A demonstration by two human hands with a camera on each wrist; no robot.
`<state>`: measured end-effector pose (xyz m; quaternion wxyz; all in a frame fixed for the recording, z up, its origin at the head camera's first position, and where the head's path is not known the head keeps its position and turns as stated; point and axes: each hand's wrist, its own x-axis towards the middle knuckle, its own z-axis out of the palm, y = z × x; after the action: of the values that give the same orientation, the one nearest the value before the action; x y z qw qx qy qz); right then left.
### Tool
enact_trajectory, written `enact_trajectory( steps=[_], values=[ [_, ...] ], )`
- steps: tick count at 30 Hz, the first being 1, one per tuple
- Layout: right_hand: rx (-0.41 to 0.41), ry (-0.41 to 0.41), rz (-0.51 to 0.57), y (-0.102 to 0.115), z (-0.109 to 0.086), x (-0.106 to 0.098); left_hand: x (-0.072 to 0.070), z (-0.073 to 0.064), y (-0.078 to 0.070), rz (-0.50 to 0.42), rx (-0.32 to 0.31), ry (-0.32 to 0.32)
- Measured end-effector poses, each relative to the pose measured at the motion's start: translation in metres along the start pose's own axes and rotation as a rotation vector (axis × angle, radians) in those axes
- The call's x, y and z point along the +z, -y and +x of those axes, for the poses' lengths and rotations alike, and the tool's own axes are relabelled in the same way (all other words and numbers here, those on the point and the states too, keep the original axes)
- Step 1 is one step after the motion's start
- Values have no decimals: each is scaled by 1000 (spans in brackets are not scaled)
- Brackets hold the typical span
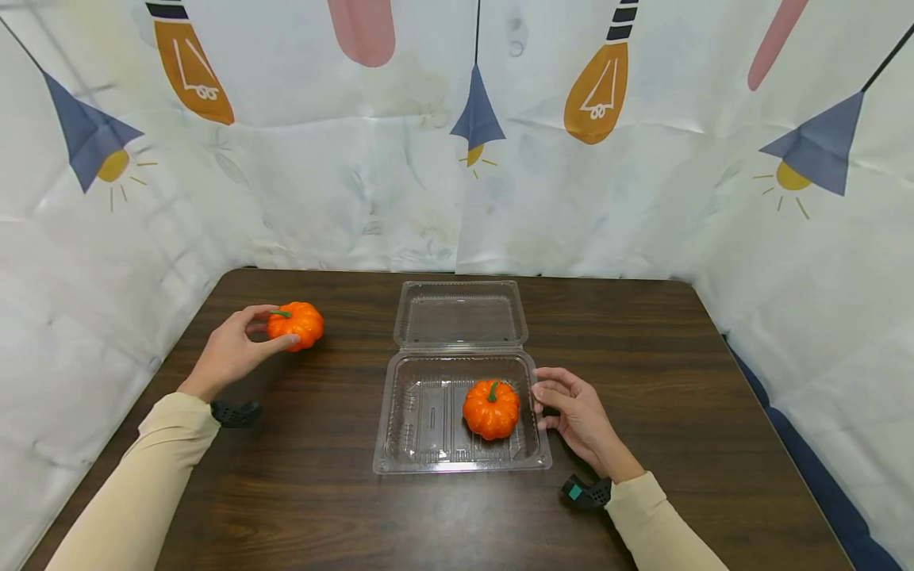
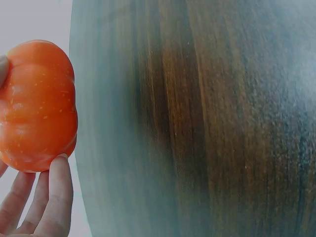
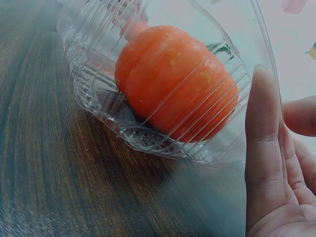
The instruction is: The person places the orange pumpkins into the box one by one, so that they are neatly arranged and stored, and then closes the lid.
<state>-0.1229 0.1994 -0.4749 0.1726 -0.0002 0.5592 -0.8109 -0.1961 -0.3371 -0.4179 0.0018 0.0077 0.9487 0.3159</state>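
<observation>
In the head view my left hand (image 1: 232,349) holds a small orange pumpkin (image 1: 305,323) with a green stem, thumb on one side and fingers on the other, at the table's left. The left wrist view shows the fingertips against this pumpkin (image 2: 39,106), which appears raised off the table. A clear plastic clamshell container (image 1: 403,412) lies with its lid (image 1: 460,313) folded back. Inside its right half sits a second orange pumpkin (image 1: 490,410). My right hand (image 1: 578,412) pinches the container's right rim; the right wrist view shows finger and thumb on either side of it.
The dark wood-grain table (image 1: 321,507) carries the container near its middle. A white printed cloth (image 1: 321,198) hangs behind and along both sides. Dark blue fabric (image 1: 814,468) shows beyond the right table edge. Each wrist wears a black device (image 1: 236,414).
</observation>
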Motion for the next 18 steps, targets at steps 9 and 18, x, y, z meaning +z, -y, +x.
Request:
enact_trajectory(
  steps=[9,18],
  values=[
    [9,-17,-10,1,1,0,1,0,-7,-1,30,7],
    [6,-21,-12,1,0,1,5,-3,-15,-12,40,31]
  ],
)
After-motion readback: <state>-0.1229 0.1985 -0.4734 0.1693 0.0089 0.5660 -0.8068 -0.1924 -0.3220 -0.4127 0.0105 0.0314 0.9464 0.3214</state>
